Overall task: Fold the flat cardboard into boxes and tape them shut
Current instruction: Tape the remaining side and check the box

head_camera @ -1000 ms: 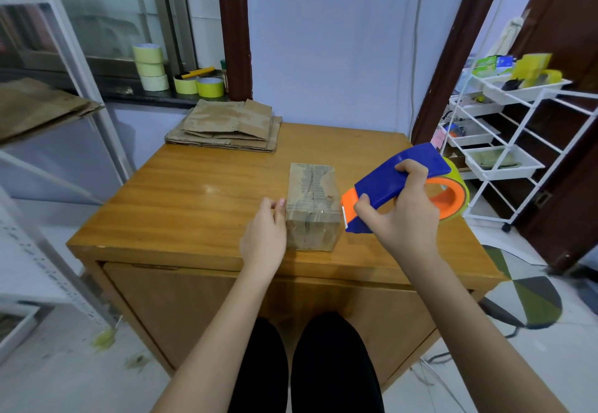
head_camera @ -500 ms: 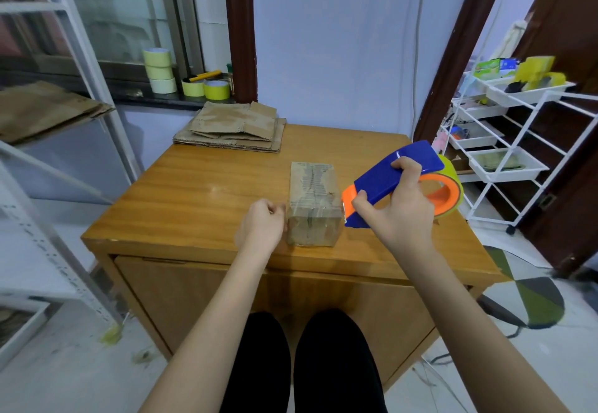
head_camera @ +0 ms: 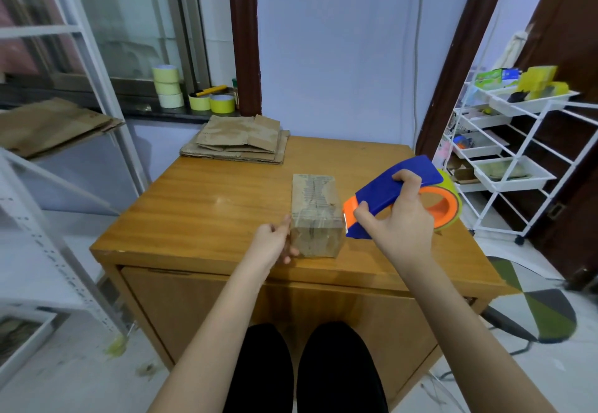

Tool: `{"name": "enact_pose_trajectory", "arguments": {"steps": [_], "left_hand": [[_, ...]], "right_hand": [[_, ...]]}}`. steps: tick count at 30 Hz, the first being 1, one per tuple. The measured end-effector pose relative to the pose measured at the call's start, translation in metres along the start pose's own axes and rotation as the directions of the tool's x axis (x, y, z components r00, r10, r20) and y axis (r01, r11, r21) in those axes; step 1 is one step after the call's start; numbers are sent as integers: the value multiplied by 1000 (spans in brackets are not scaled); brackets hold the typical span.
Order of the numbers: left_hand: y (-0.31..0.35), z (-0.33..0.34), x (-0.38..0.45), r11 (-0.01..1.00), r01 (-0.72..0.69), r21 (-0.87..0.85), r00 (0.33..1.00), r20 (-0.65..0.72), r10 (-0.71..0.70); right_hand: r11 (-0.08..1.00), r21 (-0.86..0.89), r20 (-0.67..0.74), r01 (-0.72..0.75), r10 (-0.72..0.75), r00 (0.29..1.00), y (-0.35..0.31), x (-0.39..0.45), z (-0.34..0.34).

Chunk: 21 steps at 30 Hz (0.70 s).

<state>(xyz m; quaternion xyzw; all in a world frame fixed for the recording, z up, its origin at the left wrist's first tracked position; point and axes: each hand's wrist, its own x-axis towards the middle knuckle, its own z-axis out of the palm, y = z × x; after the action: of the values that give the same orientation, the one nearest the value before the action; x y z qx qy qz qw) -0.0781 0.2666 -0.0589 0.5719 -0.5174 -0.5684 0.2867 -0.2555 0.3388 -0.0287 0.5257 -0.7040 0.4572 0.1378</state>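
Your box (head_camera: 315, 215) sits near the front edge of the table (head_camera: 200, 205), folded up, with shiny tape already visible over its top and near end; the stack of flats (head_camera: 239, 140) waits at the far left corner. Your left hand (head_camera: 273, 244) rests against the box's left side, fingers mostly straight and pressing rather than wrapping; your right hand (head_camera: 396, 218) is curled round the dispenser (head_camera: 398, 195), holding it just beside the box's right upper edge, blade end towards the cardboard. Whether the blade touches the box I cannot tell.

It looks as if you are finishing or cutting a strip; so brace the box firmly with the left hand so it does not slide towards the edge; tilt the dispenser so the teeth bite the tape, and tear with a short twist rather than a long pull, which would drag the light box along; then smooth the loose end down flat with your fingers, pressing along the seam; keep your left fingertips clear of the blade's path. Check that the flaps meet squarely under the tape before you put the box aside and reach for the next flat.
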Motion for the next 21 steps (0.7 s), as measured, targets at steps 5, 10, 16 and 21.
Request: {"name": "enact_pose_trajectory", "arguments": {"steps": [5,10,16,21], "left_hand": [[-17,-1,0,986,-74,151,979,-176,101],[-14,13,-28,919,-395,7,916,-66,395],[-28,37,-24,892,-449,52,890,-62,451],[-26,34,-21,895,-440,69,893,-73,445]], "right_hand": [[1000,-5,10,-4,5,1000,-1,0,0],[1000,-14,15,-4,5,1000,0,0,1],[1000,-1,18,-20,20,1000,0,-2,1],[1000,-16,21,-21,22,1000,-2,-2,0]]}}
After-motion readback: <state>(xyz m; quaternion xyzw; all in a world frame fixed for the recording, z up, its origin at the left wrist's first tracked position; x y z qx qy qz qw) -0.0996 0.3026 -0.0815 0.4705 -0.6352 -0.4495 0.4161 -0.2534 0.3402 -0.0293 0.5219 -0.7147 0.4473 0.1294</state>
